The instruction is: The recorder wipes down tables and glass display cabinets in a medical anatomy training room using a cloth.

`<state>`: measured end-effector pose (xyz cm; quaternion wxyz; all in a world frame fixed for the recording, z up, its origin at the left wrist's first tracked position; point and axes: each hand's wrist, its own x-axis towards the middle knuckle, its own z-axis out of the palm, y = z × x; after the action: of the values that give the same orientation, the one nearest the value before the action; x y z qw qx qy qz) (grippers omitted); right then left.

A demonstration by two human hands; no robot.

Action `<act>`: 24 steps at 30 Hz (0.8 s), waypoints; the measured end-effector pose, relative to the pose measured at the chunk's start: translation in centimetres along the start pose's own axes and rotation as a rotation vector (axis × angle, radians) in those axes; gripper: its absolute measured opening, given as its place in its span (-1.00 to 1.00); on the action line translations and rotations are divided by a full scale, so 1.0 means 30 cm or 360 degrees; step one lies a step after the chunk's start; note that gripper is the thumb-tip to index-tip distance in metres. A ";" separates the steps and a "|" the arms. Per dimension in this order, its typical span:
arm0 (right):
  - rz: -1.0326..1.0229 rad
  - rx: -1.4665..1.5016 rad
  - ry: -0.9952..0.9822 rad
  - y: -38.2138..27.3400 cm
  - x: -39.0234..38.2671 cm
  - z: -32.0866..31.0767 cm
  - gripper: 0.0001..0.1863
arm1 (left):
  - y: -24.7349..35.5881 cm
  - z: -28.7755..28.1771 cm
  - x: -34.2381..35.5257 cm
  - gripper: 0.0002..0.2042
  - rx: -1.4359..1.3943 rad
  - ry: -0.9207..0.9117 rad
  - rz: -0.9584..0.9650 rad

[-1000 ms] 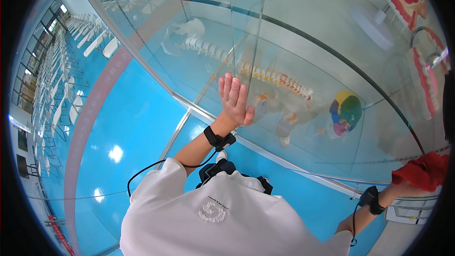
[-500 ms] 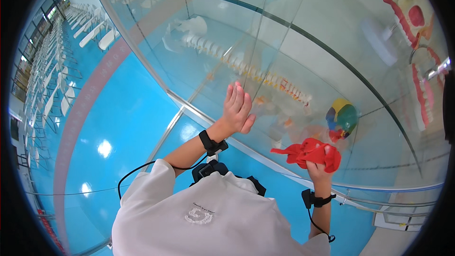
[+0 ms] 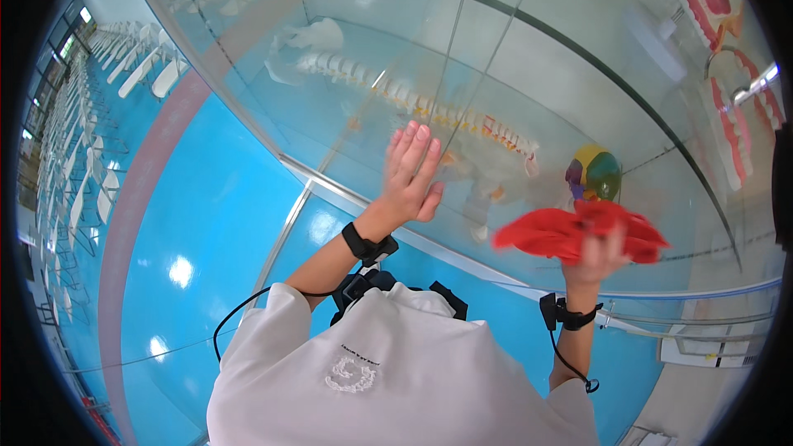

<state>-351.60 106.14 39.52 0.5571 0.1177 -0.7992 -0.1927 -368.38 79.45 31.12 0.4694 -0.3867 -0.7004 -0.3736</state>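
My left hand (image 3: 410, 175) is stretched out with its fingers long and nearly side by side, on or just over the glass panel (image 3: 372, 144) of a display case; nothing is in it. Over to the right, my right hand (image 3: 601, 258) grips a red cloth (image 3: 541, 234), spread wide at the glass. Motion smears this hand and the cloth, so its exact finger placement is unclear. Behind the glass lie a model spine (image 3: 413, 101) with a pelvis and, just beyond the cloth, a multicoloured model skull (image 3: 596, 172).
Large red-and-white jaw models (image 3: 727, 124) stand at the far right. A metal rail (image 3: 330, 187) edges the case on my side. White chairs (image 3: 169, 76) stand in rows on the blue floor (image 3: 198, 215) at left. Black cords run from both wrist bands.
My right hand has moved right and slightly farther away, and the bunched red cloth has spread out. My left hand stays outstretched, with only a slight shift in view.
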 end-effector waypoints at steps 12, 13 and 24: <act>0.1192 0.0553 0.0989 0.233 0.242 -0.114 -0.49 | -0.268 -0.228 0.188 -0.47 0.0292 0.0237 0.0033; 0.1054 0.0450 0.0875 0.194 0.181 -0.088 -0.55 | -0.286 -0.222 0.190 -0.47 0.0322 0.0267 0.0053; 0.0511 -0.0192 0.0015 0.024 0.070 -0.098 -0.64 | -0.341 -0.163 0.158 -0.44 0.0343 0.0383 0.0150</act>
<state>-349.57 105.43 42.50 0.5904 -0.0442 -0.7921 -0.1483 -376.95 71.70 35.33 0.6056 -0.3189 -0.6563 -0.3175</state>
